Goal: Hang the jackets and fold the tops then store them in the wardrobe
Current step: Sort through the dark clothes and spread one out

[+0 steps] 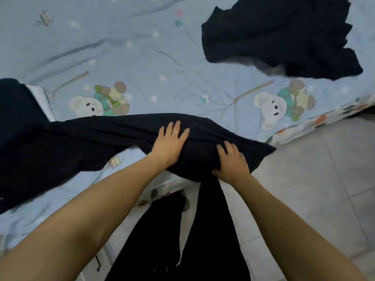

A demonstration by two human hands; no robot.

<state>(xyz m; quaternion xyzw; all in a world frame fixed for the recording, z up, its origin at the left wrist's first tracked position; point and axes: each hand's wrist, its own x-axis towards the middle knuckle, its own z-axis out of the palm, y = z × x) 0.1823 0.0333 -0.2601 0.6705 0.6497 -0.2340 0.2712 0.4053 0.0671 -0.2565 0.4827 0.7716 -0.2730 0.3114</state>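
Both hands pressing a dark top flat at the bed's edge

The left hand (170,142) is lying with fingers spread straight on the dark top (113,142), pinning it to the bed (142,63), likely so the cloth is not sliding while a fold is being set; the right hand (231,162) is sitting just at four o'clock from it, fingers bent over the bunched near end and thumb tucked at the hem, seemingly gripping that edge to draw it over; a second dark garment (280,35) is lying crumpled well apart at one o'clock, waiting its turn; another dark piece (18,102) is showing at nine o'clock; no brand, label or writing is readable anywhere, only bear prints on the sheet.
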